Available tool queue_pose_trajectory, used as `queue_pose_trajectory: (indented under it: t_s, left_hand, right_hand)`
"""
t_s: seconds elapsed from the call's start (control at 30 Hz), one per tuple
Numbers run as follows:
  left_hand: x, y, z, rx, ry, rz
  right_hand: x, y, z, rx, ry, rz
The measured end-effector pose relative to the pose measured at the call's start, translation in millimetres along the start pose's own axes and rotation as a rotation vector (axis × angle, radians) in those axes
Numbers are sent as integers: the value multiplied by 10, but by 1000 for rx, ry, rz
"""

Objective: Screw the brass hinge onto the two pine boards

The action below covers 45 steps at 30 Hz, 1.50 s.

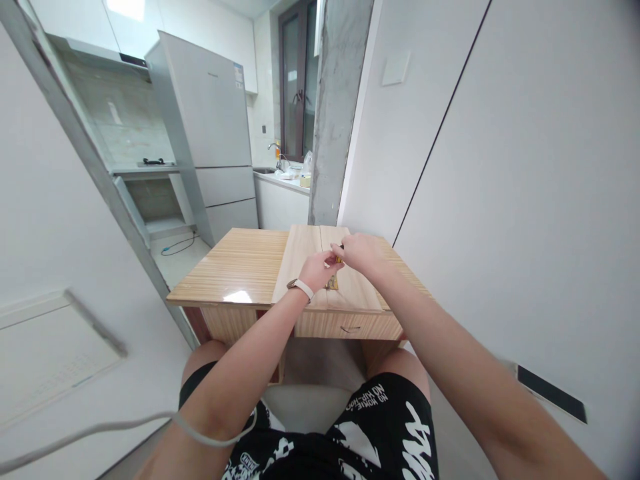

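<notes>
Over the pale boards on the desk, my left hand (319, 269) and my right hand (361, 253) meet with fingertips close together. Between them is a small yellow-and-black object (339, 259), mostly covered by the fingers and too small to name. My left fingers are closed on it from the near left side. From the right, my right fingers are also closed around its dark upper end. Just below the hands, a small flat yellowish patterned piece (333, 283) lies on the pale wooden boards (300, 267). A light band is on my left wrist.
The striped wooden desk (250, 260) has a drawer (347, 326) with a curved handle at its front. A grey cable (125, 423) crosses at lower left. A white wall (500, 167) runs along the right. A fridge (210, 113) and sink counter stand beyond.
</notes>
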State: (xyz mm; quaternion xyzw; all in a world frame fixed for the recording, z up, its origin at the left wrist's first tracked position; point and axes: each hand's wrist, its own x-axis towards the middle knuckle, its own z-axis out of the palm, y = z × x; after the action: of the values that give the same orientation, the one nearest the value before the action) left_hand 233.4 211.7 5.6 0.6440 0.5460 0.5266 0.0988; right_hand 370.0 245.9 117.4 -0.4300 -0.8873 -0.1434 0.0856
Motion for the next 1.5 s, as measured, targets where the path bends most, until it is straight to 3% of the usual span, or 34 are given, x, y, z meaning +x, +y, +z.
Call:
queue_pose_trajectory:
  t_s: [0.2, 0.27, 0.77, 0.93, 1.1, 1.17, 1.33, 1.5]
  left_hand:
    - [12, 6, -37, -6, -25, -17]
    - [11, 27, -48, -26, -46, -26]
    - [4, 63, -26, -63, -115, -47]
    - [-8, 136, -20, -53, -33, -110]
    - [4, 144, -25, -33, -32, -55]
    - [4, 117, -28, -41, -66, -32]
    - [4, 8, -1, -58, -96, -10]
    - [1, -52, 43, -129, -114, -19]
  right_hand:
    - [24, 117, -45, 132, -66, -278]
    - [36, 148, -45, 138, -96, -311]
    - [67, 144, -74, 33, -62, -244]
    - [63, 5, -163, 69, -112, -91]
    - [26, -52, -136, 126, -71, 48]
    - [22, 10, -93, 134, -68, 12]
    - [10, 224, -18, 191, -78, -242]
    - [-37, 211, -28, 108, -55, -257]
